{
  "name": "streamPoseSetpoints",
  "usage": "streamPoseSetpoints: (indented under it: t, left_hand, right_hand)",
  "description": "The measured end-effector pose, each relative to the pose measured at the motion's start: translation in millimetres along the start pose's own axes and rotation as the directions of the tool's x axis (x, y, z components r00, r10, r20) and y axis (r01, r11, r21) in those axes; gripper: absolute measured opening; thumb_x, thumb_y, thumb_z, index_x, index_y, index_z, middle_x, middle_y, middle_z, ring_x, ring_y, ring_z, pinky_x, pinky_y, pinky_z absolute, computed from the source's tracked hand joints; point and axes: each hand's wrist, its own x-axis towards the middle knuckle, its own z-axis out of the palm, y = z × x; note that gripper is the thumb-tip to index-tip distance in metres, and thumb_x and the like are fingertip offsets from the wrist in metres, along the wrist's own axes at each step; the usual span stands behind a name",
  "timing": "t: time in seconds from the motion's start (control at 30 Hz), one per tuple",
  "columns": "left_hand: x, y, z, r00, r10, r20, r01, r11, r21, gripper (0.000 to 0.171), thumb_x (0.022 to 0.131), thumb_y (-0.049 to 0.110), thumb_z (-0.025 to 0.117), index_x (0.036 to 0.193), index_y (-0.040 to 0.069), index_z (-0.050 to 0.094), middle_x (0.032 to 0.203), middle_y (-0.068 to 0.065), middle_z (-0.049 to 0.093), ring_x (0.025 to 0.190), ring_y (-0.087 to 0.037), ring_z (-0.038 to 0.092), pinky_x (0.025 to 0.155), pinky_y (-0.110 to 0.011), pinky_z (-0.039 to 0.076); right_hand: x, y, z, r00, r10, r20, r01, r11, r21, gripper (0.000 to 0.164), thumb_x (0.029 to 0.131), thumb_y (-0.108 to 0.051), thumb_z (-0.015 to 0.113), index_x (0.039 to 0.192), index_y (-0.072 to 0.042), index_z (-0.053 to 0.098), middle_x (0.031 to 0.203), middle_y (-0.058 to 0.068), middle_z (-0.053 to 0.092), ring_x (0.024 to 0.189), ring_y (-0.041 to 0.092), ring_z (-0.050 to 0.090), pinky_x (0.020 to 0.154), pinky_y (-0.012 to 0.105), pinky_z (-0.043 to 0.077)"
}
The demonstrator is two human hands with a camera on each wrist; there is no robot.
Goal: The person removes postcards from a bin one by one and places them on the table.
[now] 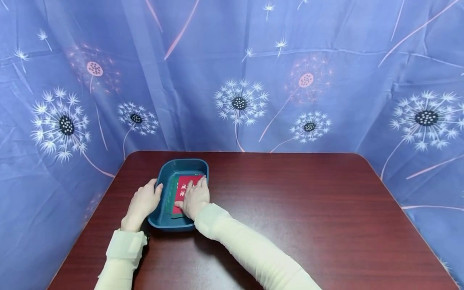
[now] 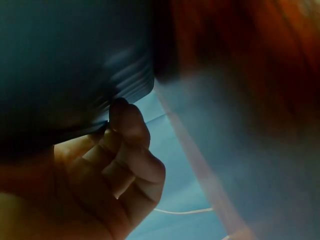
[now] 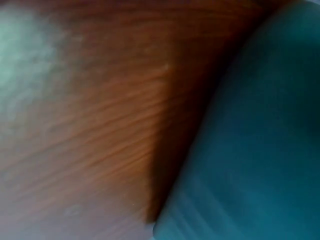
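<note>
A blue-green plastic tub (image 1: pixel 177 226) stands on the left part of the table. Its left rim is held by my left hand (image 1: pixel 143 202), and the left wrist view shows those fingers (image 2: pixel 132 127) bent against the tub's dark outer side (image 2: pixel 60 65). Inside lies a red booklet or packet (image 1: pixel 188 180) with white characters, on top of a green printed one (image 1: pixel 169 201). My right hand (image 1: pixel 197 198) rests on the red one with its fingers extended and thumb out, covering its right part. Only the tub's outside (image 3: pixel 260 140) and wood appear in the right wrist view.
The dark red-brown wooden table (image 1: pixel 308 209) extends to the right of the tub. Blue curtains (image 1: pixel 203 121) with dandelion prints hang behind the table and at both sides. The tub sits close to the table's left edge.
</note>
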Motion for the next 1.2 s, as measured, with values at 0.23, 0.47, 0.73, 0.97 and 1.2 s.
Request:
streamPoseSetpoints:
  t: [0.23,0.47,0.73,0.97,1.2]
  left_hand:
    - [0.8,1.8,1.4,1.0,-0.01,0.019,0.01,1.0,0.0,0.05,0.105,0.029,0.042,0.141,-0.005,0.042,0.126,-0.034,0.054,0.104,-0.05,0.058,0.087,-0.062,0.045]
    - [-0.2,-1.5,-0.5,1.0,-0.026,0.015,0.025,0.999,0.021,0.051,0.104,0.032,0.043,0.141,-0.003,0.041,0.125,-0.033,0.055,0.101,-0.049,0.059,0.084,-0.062,0.045]
    - [2.5,-2.3,0.1,0.997,-0.061,0.043,0.059,0.998,0.032,0.056,0.104,0.035,0.042,0.146,-0.001,0.033,0.128,-0.035,0.052,0.102,-0.049,0.058,0.085,-0.063,0.044]
    - [0.8,-0.5,1.3,0.996,-0.073,0.056,0.071,0.997,0.027,0.058,0.103,0.036,0.043,0.147,-0.001,0.031,0.128,-0.035,0.051,0.101,-0.049,0.058,0.086,-0.064,0.043]
    - [-1.4,0.2,-0.6,0.998,-0.059,0.038,0.058,0.998,0.021,0.058,0.102,0.034,0.047,0.146,0.0,0.032,0.121,-0.033,0.056,0.093,-0.045,0.061,0.082,-0.061,0.047]
  right_hand:
    - [2.8,-1.9,0.7,0.999,-0.017,0.045,0.016,1.0,0.008,0.094,0.085,-0.083,0.013,0.157,-0.023,0.02,0.15,-0.005,0.042,0.143,0.029,0.03,0.113,0.057,0.005]
    - [4.4,-1.8,0.5,0.999,0.003,-0.043,0.001,0.995,0.1,0.103,0.079,-0.088,0.025,0.156,-0.021,0.025,0.147,0.005,0.046,0.137,0.028,0.036,0.114,0.053,0.012]
    - [8.3,-0.5,-2.1,0.994,0.063,-0.089,-0.044,0.979,0.201,0.112,0.071,-0.089,0.044,0.153,-0.015,0.031,0.138,0.007,0.053,0.13,0.025,0.044,0.113,0.046,0.017]
    - [9.8,0.2,-5.6,0.997,0.08,0.006,-0.08,0.973,0.218,0.116,0.069,-0.089,0.048,0.153,-0.012,0.031,0.141,0.006,0.052,0.132,0.027,0.043,0.113,0.045,0.014]
    - [6.8,4.2,-8.4,0.992,0.095,-0.089,-0.064,0.953,0.294,0.117,0.064,-0.086,0.059,0.148,-0.008,0.036,0.132,0.005,0.059,0.119,0.022,0.051,0.106,0.041,0.025]
